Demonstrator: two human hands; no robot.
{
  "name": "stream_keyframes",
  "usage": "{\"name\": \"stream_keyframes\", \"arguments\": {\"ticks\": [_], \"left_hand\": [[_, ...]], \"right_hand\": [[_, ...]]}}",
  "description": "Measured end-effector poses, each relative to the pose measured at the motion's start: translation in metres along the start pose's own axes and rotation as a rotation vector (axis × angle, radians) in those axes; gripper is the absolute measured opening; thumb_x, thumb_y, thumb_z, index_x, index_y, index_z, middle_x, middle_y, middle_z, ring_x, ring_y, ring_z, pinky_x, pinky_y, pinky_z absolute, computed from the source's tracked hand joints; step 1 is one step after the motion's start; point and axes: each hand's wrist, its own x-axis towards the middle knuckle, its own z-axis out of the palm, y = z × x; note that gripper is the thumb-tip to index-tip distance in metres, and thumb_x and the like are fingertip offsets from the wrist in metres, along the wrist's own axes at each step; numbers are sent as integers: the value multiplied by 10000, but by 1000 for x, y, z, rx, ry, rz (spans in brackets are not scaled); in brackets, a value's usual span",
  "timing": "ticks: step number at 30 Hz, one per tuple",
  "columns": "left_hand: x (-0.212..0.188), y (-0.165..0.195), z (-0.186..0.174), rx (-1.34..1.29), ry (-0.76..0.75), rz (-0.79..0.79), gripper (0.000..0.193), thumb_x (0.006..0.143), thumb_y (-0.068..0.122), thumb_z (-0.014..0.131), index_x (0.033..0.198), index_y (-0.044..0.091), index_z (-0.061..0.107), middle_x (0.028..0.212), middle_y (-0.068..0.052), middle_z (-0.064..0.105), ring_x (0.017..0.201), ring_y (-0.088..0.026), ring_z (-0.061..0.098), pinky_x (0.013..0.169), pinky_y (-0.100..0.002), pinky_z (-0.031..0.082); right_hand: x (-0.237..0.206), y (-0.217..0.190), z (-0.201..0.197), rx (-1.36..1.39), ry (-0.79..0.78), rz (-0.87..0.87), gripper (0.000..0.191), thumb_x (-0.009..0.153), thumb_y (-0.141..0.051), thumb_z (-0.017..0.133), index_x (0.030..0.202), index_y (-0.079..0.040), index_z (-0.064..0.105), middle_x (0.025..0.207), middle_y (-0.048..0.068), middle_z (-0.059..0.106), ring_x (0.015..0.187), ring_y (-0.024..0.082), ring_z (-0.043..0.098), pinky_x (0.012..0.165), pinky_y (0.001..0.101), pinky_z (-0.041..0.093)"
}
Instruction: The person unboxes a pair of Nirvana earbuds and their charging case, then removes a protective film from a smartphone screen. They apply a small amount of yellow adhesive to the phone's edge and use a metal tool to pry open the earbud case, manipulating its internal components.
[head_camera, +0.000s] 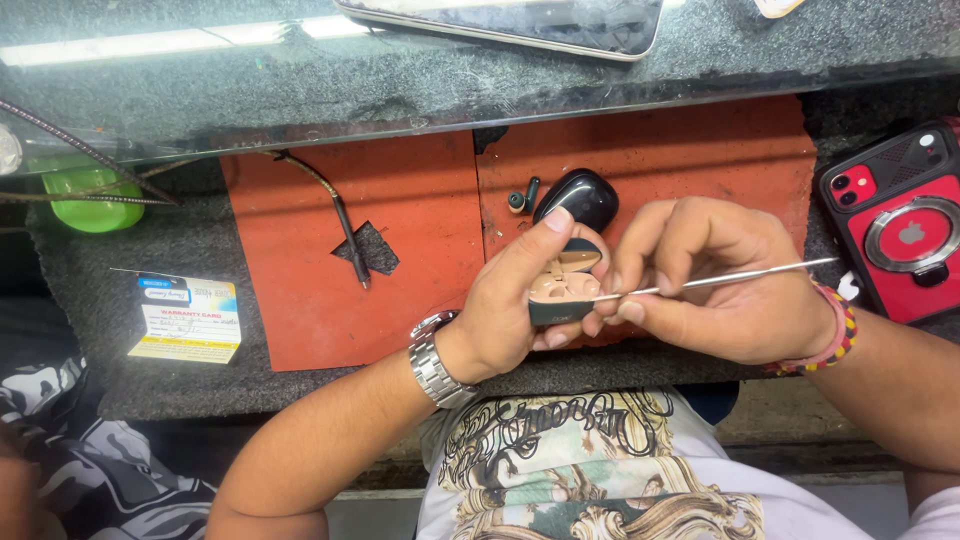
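Right above the near edge of the counter (150, 380), over the person's lap, both hands meet around a small open earbud case (562, 283), dark outside and peach-coloured inside. The left hand (510, 300) has it wrapped up: thumb pressed along the top by the lid, the other fingers curled underneath, so the case sits snug in that grip with its open side facing right. The right hand (715, 280) is just beside it, fingers pinched shut around a thin metal probe (720, 279), and the tip of that probe is poking into the case's peach interior right at the left hand's fingertips. There's a steel watch (432, 362) on the left wrist and a beaded bracelet (838, 335) on the right one. Under the hands is an orange mat (400, 230). Just past the case on that mat sits a second case, glossy black and closed (578, 197), with a loose dark earbud (522, 197) next to it. Off to the left edge lies a little printed card (187, 318), and at the right edge a red phone (898, 222) lies back-up. Further back along the far edge there's another phone (520, 22) on the raised ledge.
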Motion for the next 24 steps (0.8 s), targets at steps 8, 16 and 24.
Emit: {"name": "stream_keyframes", "arguments": {"ticks": [8, 16, 24], "left_hand": [[-2, 1, -4, -2, -46, 8, 549, 1116, 543, 337, 1050, 48, 567, 775, -120, 630, 502, -100, 432, 440, -224, 316], [-3, 3, -2, -13, -39, 14, 560, 1108, 541, 337, 1042, 40, 578, 783, -113, 627, 516, -99, 441, 444, -222, 317], [-4, 4, -2, -44, -50, 11, 560, 1111, 541, 344, 1036, 36, 575, 775, -120, 628, 510, -100, 434, 441, -222, 314]], "right_hand": [[-8, -4, -9, -234, 32, -51, 242, 872, 137, 726, 859, -48, 570, 1021, 127, 681, 1032, 227, 747, 919, 355, 655], [-7, -2, -2, -282, 15, -133, 251, 874, 114, 738, 847, -39, 540, 1056, 163, 719, 1001, 261, 796, 862, 382, 658], [-7, -1, -2, -386, 26, -186, 279, 865, 97, 753, 820, -62, 529, 1055, 155, 722, 1002, 259, 798, 860, 376, 657]]}}
